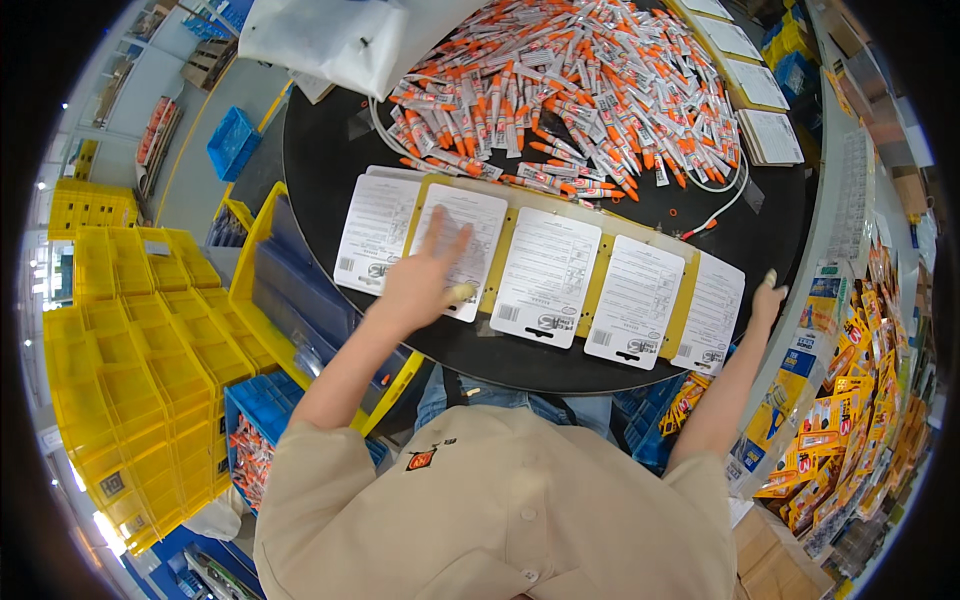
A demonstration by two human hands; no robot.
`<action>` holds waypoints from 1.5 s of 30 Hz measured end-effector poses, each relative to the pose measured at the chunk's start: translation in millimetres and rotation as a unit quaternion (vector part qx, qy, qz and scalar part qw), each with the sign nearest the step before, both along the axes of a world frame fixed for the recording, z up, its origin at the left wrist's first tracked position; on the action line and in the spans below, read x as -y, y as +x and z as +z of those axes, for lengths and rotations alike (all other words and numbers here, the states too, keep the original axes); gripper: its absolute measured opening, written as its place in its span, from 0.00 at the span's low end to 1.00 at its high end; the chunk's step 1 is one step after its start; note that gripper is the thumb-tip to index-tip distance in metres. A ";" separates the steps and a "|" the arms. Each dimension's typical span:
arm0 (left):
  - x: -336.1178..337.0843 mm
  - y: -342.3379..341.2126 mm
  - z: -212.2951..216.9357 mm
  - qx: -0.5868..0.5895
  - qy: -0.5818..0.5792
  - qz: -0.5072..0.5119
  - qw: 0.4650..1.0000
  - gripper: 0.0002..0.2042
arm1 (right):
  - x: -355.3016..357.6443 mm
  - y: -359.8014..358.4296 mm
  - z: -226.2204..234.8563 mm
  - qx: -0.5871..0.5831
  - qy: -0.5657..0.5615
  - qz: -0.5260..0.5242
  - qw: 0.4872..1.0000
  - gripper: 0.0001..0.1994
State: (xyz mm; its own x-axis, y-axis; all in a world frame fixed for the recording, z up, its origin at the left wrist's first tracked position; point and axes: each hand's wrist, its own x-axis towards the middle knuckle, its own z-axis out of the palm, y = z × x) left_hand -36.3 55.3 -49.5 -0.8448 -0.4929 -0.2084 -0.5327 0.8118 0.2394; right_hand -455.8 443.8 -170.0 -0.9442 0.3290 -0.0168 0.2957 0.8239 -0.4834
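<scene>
My left hand [425, 275] lies flat with fingers spread on the second white printed card [470, 225] in a row of several cards laid on yellow trays along the near edge of a round black table [330, 150]. My right hand [768, 298] is off the table's right edge, fingers together, next to the rightmost card [712, 312]; whether it holds anything I cannot tell. A large heap of small silver tubes with orange caps [570, 90] covers the far half of the table.
Stacked yellow crates [130, 340] stand at my left, with a blue bin of packets [255, 440] below. Filled orange-and-yellow blister packs [850, 400] pile at my right. A white bag [340, 40] sits at the table's far left; more cards [760, 110] lie far right.
</scene>
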 end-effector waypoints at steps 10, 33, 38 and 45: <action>45.3 0.9 -20.7 0.083 -0.041 -0.016 0.996 0.28 | -60.9 60.7 -88.1 0.014 -0.040 -0.068 0.997 0.38; -93.0 18.7 -19.7 -0.134 0.313 0.098 0.935 0.06 | 10.0 149.1 -17.8 -0.011 -0.299 -0.110 0.948 0.32; -10.7 55.1 -22.4 -0.158 0.225 0.217 0.937 0.04 | 29.9 248.5 -57.2 -0.052 -0.368 -0.134 0.919 0.33; 66.7 67.3 -24.3 -0.165 0.193 0.234 0.939 0.05 | 55.2 320.3 -22.2 -0.123 -0.192 0.112 0.967 0.32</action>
